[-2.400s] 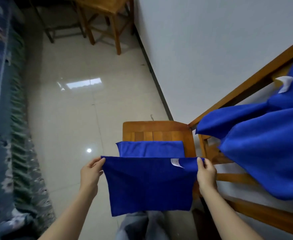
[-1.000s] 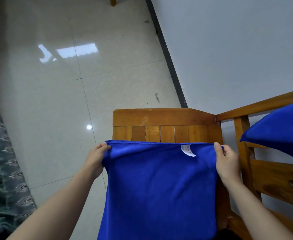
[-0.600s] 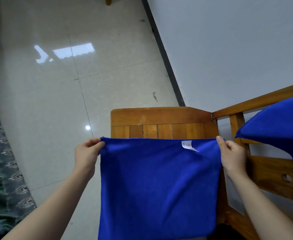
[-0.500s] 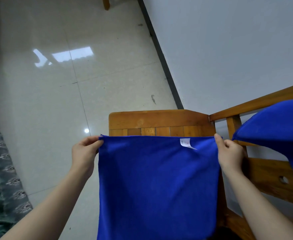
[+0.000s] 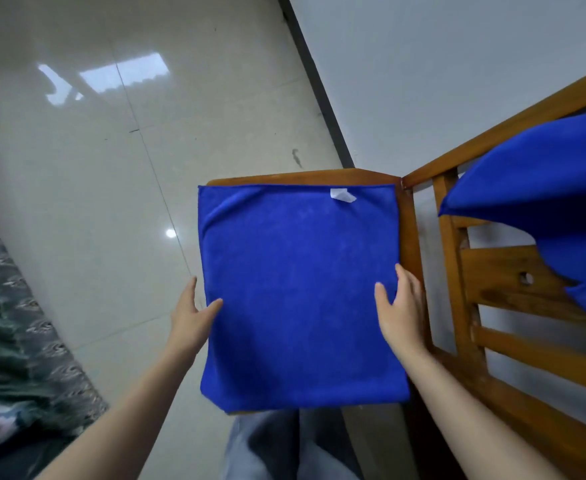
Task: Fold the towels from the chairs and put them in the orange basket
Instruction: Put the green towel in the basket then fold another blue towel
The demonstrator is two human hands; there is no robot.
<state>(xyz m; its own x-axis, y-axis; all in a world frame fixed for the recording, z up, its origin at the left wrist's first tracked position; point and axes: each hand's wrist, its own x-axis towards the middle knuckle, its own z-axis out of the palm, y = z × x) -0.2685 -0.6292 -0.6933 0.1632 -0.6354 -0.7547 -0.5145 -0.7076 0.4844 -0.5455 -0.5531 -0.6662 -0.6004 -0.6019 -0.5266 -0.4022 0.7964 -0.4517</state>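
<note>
A blue towel [image 5: 298,289] with a small white label near its far edge lies spread flat over the wooden chair seat [image 5: 405,233], covering almost all of it. My left hand [image 5: 191,313] is at the towel's left edge, thumb resting on the cloth, fingers straight. My right hand [image 5: 400,306] lies flat on the towel near its right edge, fingers extended. Neither hand grips the fabric. A second blue towel [image 5: 541,202] hangs over the wooden chair back rail [image 5: 506,133] at the right. The orange basket is out of sight.
A white wall [image 5: 440,64] with a dark skirting runs behind the chair. Glossy pale floor tiles [image 5: 94,168] stretch to the left. A green and grey patterned fabric [image 5: 14,334] lies along the left edge. My trouser legs [image 5: 284,445] show at the bottom.
The towel, held up by its top corners before, now lies flat on the chair seat. Both hands have let go of the corners and moved down to its near sides.
</note>
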